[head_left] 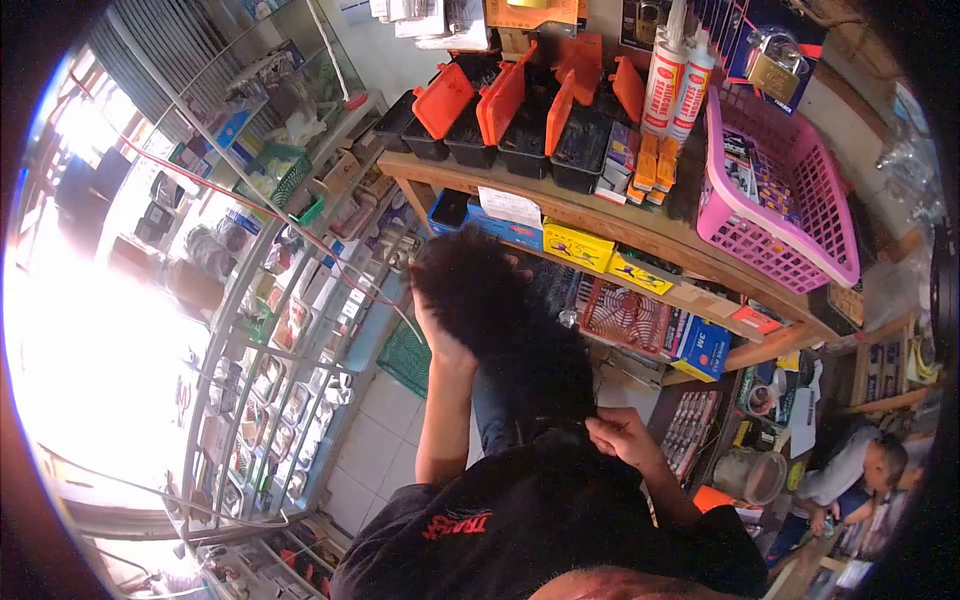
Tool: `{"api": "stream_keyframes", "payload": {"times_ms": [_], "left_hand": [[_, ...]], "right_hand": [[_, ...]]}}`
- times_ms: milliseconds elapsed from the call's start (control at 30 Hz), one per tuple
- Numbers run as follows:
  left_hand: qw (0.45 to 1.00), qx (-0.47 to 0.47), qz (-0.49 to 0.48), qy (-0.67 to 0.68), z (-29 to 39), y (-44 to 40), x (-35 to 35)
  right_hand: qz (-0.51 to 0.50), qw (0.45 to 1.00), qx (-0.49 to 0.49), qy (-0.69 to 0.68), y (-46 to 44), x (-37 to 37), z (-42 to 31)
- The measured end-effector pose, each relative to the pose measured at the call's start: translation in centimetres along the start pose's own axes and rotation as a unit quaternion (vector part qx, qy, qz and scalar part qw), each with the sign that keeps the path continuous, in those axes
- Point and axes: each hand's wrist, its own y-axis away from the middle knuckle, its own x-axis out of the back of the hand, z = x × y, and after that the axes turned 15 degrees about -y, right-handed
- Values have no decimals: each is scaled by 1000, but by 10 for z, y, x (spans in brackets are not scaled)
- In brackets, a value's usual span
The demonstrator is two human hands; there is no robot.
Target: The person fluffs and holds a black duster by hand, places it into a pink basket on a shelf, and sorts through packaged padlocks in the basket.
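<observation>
Lettering in red [458,525] marks the black T-shirt [520,510] worn by a shopkeeper-height figure nearest the lens, whose right hand [622,437] has its fingers curled in against the lower edge of a black, fluffy item [500,310]. The left hand [440,325] supports the same item's upper left side, its grip partly hidden by the dark pile. The item hangs in front of a wooden shelf unit [580,210], where black bins [525,150] with raised orange lids [443,100] line the top beside silicone sealant cartridges [663,85] and a pink plastic basket [780,240]. Glass display shelving [270,370] curves along the left, while another person [850,475] sits farther off at lower right, hands together near the lap.
</observation>
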Motion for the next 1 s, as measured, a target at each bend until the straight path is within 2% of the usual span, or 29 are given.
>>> {"api": "stream_keyframes", "payload": {"times_ms": [100, 200, 267, 333, 400, 500, 567, 700, 800, 833, 900, 1000], "left_hand": [[991, -20, -118, -60, -3, -3, 1], [989, -4, 121, -88, 1, -4, -23], [997, 8, -36, -71, -9, -6, 7], [995, 9, -88, -42, -8, -7, 2], [1000, -6, -27, 0, -6, -2, -12], [1000, 1, 9, -27, -7, -2, -19], [997, 10, -14, -78, -17, -3, 4], [999, 34, -19, -36, -16, -1, 2], [995, 25, -32, -90, -14, -4, 6], [995, 26, -33, -90, -13, -5, 7], [999, 30, -9, -26, -12, -5, -3], [994, 9, 72, 82, -6, -7, -31]], "right_hand": [[-6, 1000, -2, -2, 1, -1, -1], [6, 999, -9, -34, 4, 1, -3], [-14, 1000, -15, -11, 6, -2, 0], [-8, 1000, -7, -10, 6, -2, 1], [22, 999, 8, -26, 8, 2, -3], [12, 999, -30, -42, 11, -6, -9], [-9, 999, -21, -26, 10, -1, -2], [-5, 999, -31, -39, 10, 0, -7], [-43, 999, -12, -4, 9, 2, 2], [-24, 1000, -8, -1, 8, 2, 1], [16, 1000, -2, 6, 8, 3, -4], [18, 1000, -13, -2, 7, 1, -7]]}}
